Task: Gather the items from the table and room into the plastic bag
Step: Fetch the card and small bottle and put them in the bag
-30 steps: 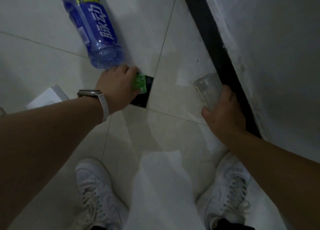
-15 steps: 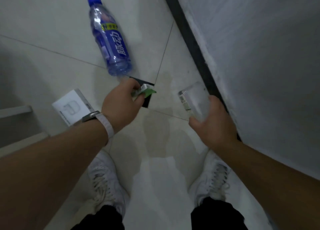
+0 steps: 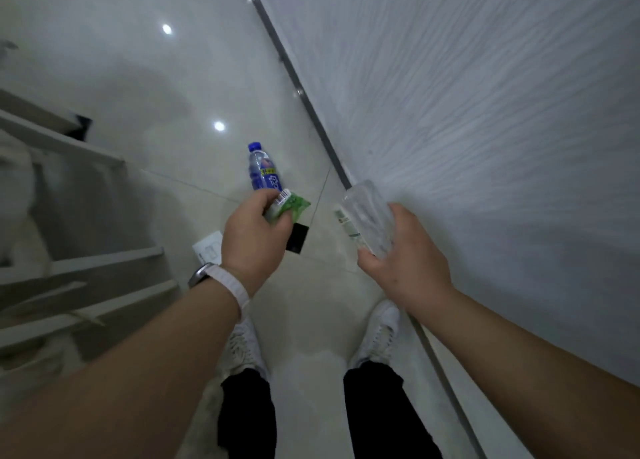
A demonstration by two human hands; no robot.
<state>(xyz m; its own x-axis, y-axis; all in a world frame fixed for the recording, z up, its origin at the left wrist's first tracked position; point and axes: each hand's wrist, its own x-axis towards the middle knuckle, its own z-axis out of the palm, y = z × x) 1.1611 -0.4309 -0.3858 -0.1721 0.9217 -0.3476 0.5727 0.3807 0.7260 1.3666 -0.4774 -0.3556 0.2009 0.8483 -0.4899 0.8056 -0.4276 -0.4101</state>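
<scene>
My left hand [image 3: 254,237] grips a small green packet [image 3: 290,205] with a barcode label, held above the floor. My right hand [image 3: 403,261] holds a clear plastic cup [image 3: 367,218] with a label on its side, tilted away from me. A blue drink bottle [image 3: 264,168] with a blue cap lies on the pale floor tiles just beyond my left hand. A small white box [image 3: 209,251] lies on the floor, partly hidden behind my left wrist. No plastic bag is in view.
A textured white wall [image 3: 485,129] with a dark skirting strip [image 3: 311,112] runs along the right. Pale shelf-like boards [image 3: 69,278] stand at the left. A small black square [image 3: 297,239] marks the tile joint. My white shoes [image 3: 377,334] stand below.
I have risen from a crouch, so the floor items look smaller and farther. My left hand lifted the green packet off the floor; my right hand raised the cup.
</scene>
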